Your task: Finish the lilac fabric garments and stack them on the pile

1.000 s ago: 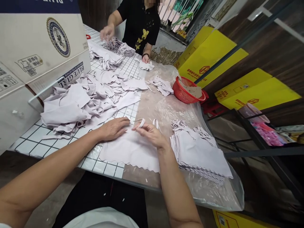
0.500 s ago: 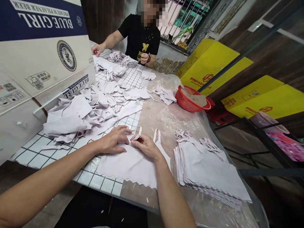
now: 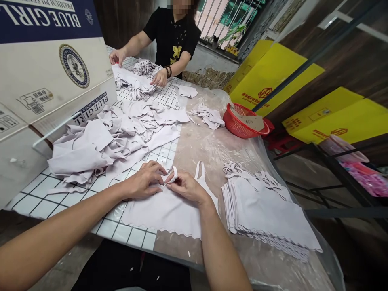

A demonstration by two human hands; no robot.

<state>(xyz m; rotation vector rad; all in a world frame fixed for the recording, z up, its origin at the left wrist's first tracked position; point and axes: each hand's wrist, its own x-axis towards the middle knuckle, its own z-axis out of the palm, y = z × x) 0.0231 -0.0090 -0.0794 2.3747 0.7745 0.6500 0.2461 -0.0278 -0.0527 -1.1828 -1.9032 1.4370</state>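
Observation:
A pale lilac-white camisole (image 3: 163, 214) with a scalloped hem lies flat on the table before me. My right hand (image 3: 188, 186) pinches one of its thin straps, the strap (image 3: 173, 173) looping up over the fingers. Beside it, my left hand (image 3: 145, 180) rests on the camisole's top edge, fingers bent and thumb apart, the fingertips close to the strap's base. The other strap (image 3: 198, 170) stretches out loose to the right of my right hand. A neat stack of camisoles (image 3: 263, 206) lies further right, hems toward me.
A heap of loose camisoles (image 3: 100, 141) lies left, against a beer carton (image 3: 54, 76). A red basket (image 3: 242, 127) holding cardboard stands at the table's right edge. Across the table, a person (image 3: 171, 40) in black handles similar pieces. Yellow boxes (image 3: 269, 85) stand beyond.
My left fingertips have drawn in closer to the strap, and its loop has shifted slightly over my right fingers. The co-worker's hand has come down onto the far fabric. The view has shifted slightly.

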